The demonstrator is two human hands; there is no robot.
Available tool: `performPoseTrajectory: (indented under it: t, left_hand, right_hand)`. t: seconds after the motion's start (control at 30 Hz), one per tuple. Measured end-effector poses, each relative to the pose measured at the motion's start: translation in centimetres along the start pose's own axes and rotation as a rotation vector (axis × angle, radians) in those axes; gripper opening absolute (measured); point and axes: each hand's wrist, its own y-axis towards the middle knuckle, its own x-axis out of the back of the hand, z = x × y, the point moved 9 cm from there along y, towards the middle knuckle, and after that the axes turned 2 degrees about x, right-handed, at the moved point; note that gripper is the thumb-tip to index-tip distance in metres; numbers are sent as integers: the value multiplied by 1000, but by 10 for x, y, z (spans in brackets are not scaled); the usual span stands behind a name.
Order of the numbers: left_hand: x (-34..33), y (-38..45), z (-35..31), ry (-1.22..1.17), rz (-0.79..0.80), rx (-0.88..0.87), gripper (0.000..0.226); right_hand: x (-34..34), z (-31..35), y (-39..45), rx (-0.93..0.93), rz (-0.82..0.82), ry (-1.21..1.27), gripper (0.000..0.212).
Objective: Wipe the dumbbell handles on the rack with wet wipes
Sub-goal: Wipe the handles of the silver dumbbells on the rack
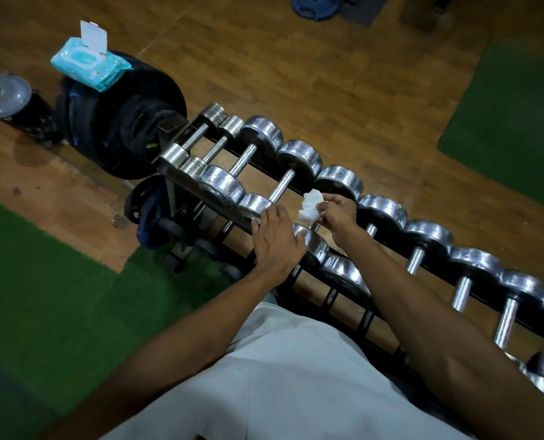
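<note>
Nearest, the left hand [275,238] rests flat, fingers spread, over the near end of a dumbbell on the rack [200,188], steadying it rather than gripping. Just beyond, the right hand [335,211] pinches a crumpled white wet wipe [310,206] against that dumbbell's handle, which is mostly hidden beneath it. The wipe looks soft, limp and light, best bunched in the fingertips and wrapped round the bar. The chrome dumbbells [299,158] are surely heavy and stiff, their bare bars probably slick once wet, so they are better wiped in place than lifted. About a dozen sit side by side in the top row; some ends are cut off. Farthest, one blue wipes pack [88,63], lid up, lies on stacked black weight plates [127,122].
</note>
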Motion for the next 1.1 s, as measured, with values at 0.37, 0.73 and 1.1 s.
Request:
performPoseTrajectory:
  t: [0.37, 0.73, 1.1]
  left_hand:
    - [-8, -18, -12, -247, 130, -109, 32]
    - [-39, -35, -17, -126, 237, -134, 75]
    - [-24, -22, -27, -60, 145, -112, 26]
  right_hand:
    - [13, -11, -35, 15, -150, 62, 27]
    - [39, -26, -59, 38, -298, 114, 23]
    - [53, -11, -55, 81, -262, 68, 27]
